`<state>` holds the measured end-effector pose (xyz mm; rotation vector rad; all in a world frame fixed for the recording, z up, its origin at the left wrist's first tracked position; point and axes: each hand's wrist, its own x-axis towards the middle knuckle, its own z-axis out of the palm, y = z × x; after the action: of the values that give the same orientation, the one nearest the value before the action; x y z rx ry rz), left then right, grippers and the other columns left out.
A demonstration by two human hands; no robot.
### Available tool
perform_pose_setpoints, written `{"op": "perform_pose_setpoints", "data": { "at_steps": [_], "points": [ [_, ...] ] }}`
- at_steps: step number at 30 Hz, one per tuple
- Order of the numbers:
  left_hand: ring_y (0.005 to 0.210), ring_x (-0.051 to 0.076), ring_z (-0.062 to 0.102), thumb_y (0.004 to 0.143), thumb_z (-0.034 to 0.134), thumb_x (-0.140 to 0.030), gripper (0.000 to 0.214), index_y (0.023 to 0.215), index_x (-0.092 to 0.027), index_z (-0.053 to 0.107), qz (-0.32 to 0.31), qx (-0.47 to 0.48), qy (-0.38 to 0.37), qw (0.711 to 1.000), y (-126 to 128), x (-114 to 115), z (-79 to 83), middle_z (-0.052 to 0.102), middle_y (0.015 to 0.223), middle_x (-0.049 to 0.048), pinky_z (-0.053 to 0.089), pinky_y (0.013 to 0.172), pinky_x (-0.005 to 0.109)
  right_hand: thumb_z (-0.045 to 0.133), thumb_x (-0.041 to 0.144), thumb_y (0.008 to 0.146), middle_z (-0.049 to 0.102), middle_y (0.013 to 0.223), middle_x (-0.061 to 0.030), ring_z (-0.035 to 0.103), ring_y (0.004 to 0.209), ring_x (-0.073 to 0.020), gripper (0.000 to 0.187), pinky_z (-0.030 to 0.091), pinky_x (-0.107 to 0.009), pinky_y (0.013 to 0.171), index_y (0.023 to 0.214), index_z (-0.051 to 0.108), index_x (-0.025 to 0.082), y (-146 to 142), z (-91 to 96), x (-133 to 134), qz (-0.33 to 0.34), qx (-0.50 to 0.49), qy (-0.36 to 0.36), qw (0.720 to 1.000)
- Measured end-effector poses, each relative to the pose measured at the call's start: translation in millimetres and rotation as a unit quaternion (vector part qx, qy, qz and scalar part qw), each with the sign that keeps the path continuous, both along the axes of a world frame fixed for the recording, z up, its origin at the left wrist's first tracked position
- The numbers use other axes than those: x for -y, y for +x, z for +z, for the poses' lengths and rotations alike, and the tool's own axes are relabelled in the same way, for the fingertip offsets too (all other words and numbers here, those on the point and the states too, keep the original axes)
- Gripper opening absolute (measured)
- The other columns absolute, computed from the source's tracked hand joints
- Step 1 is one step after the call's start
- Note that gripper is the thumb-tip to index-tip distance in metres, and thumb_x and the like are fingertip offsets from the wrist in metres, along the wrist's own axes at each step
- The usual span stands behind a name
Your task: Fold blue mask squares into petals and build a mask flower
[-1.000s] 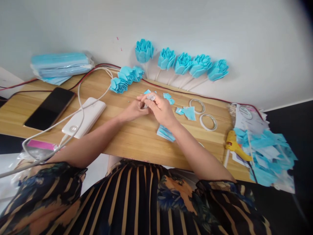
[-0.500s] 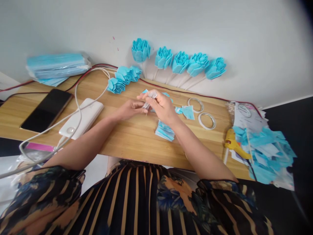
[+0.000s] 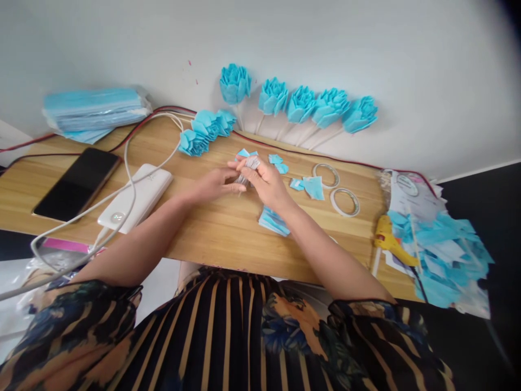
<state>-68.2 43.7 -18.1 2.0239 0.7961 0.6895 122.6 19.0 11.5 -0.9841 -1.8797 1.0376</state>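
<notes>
Both hands meet mid-bench (image 3: 228,239). Right hand (image 3: 266,183) pinches the pale folded piece (image 3: 249,163) between fingertips. Left hand (image 3: 215,185) is closed on its lower end. The piece sits at 11 o'clock from the blue paper stack (image 3: 274,221). Tape rings (image 3: 345,201) are at 3 o'clock of the hands, power bank (image 3: 136,198) at 9.

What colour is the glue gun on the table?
The glue gun is yellow, seen best in the head view.

wad (image 3: 249,162) mostly hid by fingers (image 3: 249,175), cable (image 3: 126,163) cropped lhs
</notes>
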Motion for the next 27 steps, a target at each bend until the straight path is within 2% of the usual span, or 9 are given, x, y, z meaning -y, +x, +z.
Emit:
{"op": "perform_pose_setpoints", "data": {
  "at_steps": [3, 6, 9, 12, 13, 15, 18, 22, 27],
  "points": [
    [0.085, 0.019, 0.063, 0.095, 0.052, -0.066, 0.055, 0.088, -0.014, 0.069, -0.017, 0.083, -0.074, 0.994, 6.2, 11.9, 7.8, 0.07, 0.089, 0.0075, 0.051, 0.079, 0.029, 0.05, 0.058, 0.099, 0.073, 0.129, -0.0079, 0.069, 0.117, -0.0233, 0.039, 0.056, -0.044, 0.101, 0.11, 0.066, 0.025, -3.2, 4.7, 0.3, -0.006, -0.037, -0.052, 0.998],
    [0.07, 0.016, 0.061, 0.099, 0.045, -0.063, 0.055, 0.084, -0.014, 0.064, -0.071, 0.174, -0.205, 0.961, 9.8, 21.1, 11.3, 0.065, 0.077, 0.0066, 0.051, 0.069, 0.029, 0.047, 0.063, 0.098, 0.069, 0.136, -0.009, 0.074, 0.093, -0.0203, 0.045, 0.063, -0.04, 0.082, 0.115, 0.064, 0.025, -3.9, 3.7, 1.0, -0.003, -0.062, -0.099, 0.993],
    [0.054, 0.011, 0.053, 0.096, 0.054, -0.061, 0.047, 0.083, -0.016, 0.058, -0.077, 0.205, -0.318, 0.923, 10.6, 25.6, 12.6, 0.053, 0.067, -0.0003, 0.047, 0.052, 0.025, 0.051, 0.064, 0.096, 0.072, 0.131, -0.01, 0.073, 0.09, -0.0181, 0.046, 0.062, -0.035, 0.078, 0.111, 0.065, 0.023, -2.6, -0.3, 0.3, 0.005, -0.068, -0.114, 0.991],
    [0.046, 0.007, 0.038, 0.092, 0.062, -0.06, 0.044, 0.088, -0.017, 0.055, -0.076, 0.205, -0.367, 0.904, 10.9, 26.8, 14.2, 0.039, 0.062, -0.0068, 0.038, 0.043, 0.019, 0.056, 0.063, 0.093, 0.073, 0.13, -0.0111, 0.071, 0.079, -0.0157, 0.046, 0.062, -0.034, 0.077, 0.111, 0.065, 0.021, 0.5, -2.9, -2.2, 0.01, -0.06, -0.116, 0.991],
    [0.045, 0.006, 0.033, 0.093, 0.062, -0.06, 0.043, 0.088, -0.018, 0.054, -0.073, 0.204, -0.373, 0.902, 11.0, 26.8, 14.8, 0.034, 0.061, -0.0081, 0.035, 0.042, 0.017, 0.058, 0.063, 0.093, 0.072, 0.131, -0.0115, 0.072, 0.081, -0.0164, 0.048, 0.062, -0.036, 0.079, 0.116, 0.064, 0.022, 2.4, -2.3, -3.1, 0.007, -0.054, -0.106, 0.993],
    [0.045, 0.005, 0.028, 0.094, 0.06, -0.06, 0.043, 0.085, -0.018, 0.052, -0.063, 0.202, -0.376, 0.902, 11.2, 26.7, 15.9, 0.03, 0.06, -0.0091, 0.031, 0.041, 0.015, 0.06, 0.061, 0.092, 0.068, 0.139, -0.0114, 0.073, 0.103, -0.0213, 0.053, 0.059, -0.04, 0.095, 0.13, 0.059, 0.023, 8.2, 2.0, -4.1, -0.01, -0.03, -0.06, 0.998],
    [0.045, 0.005, 0.029, 0.092, 0.062, -0.061, 0.045, 0.083, -0.019, 0.05, -0.051, 0.211, -0.375, 0.901, 11.3, 26.1, 16.0, 0.03, 0.06, -0.009, 0.034, 0.04, 0.016, 0.055, 0.057, 0.097, 0.058, 0.151, -0.0095, 0.054, 0.14, -0.0259, 0.057, 0.043, -0.048, 0.118, 0.146, 0.051, 0.027, 19.8, 13.7, -3.2, -0.042, 0.038, 0.043, 0.997],
    [0.046, 0.006, 0.032, 0.091, 0.064, -0.06, 0.044, 0.085, -0.019, 0.052, -0.054, 0.218, -0.379, 0.898, 10.6, 25.9, 13.7, 0.034, 0.061, -0.0083, 0.038, 0.041, 0.017, 0.043, 0.054, 0.103, 0.055, 0.154, -0.0088, 0.048, 0.146, -0.0263, 0.053, 0.034, -0.052, 0.124, 0.147, 0.053, 0.027, 29.7, 24.7, -0.7, -0.045, 0.127, 0.124, 0.983],
    [0.047, 0.007, 0.037, 0.096, 0.058, -0.056, 0.039, 0.092, -0.018, 0.056, -0.053, 0.204, -0.387, 0.898, 9.8, 26.5, 11.4, 0.039, 0.063, -0.0066, 0.042, 0.042, 0.019, 0.043, 0.051, 0.103, 0.058, 0.151, -0.0081, 0.047, 0.146, -0.0268, 0.051, 0.028, -0.055, 0.126, 0.146, 0.055, 0.027, 29.8, 20.7, 0.2, -0.015, 0.162, 0.151, 0.975]
  ]
}}
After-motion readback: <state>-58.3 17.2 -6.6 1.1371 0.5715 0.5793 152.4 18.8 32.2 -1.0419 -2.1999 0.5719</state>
